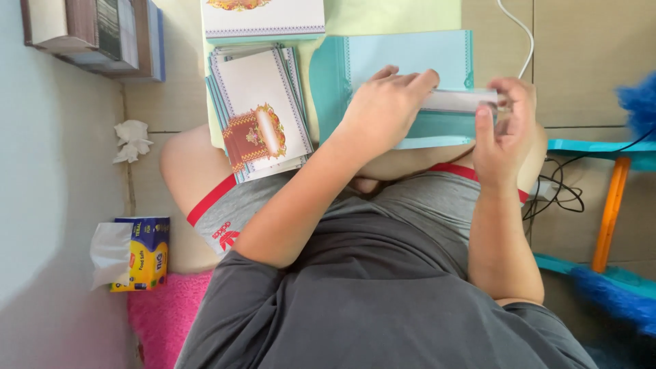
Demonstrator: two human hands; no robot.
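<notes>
A light blue envelope (410,58) with a teal flap lies on my lap over a pale green sheet. My left hand (386,102) presses flat on its lower part, fingers stretched to the right. My right hand (506,130) pinches a thin white strip (458,100) at the envelope's right edge; the left fingertips touch the strip's other end. To the left, a stack of white cards (263,109) with a red and gold ornament rests against my knee.
Another card stack (263,17) lies at the top. Books (102,34) stand at the top left. A crumpled tissue (131,140) and a tissue box (140,253) sit at the left. Cables (557,191), an orange stick (610,212) and blue fluff (639,102) are at the right.
</notes>
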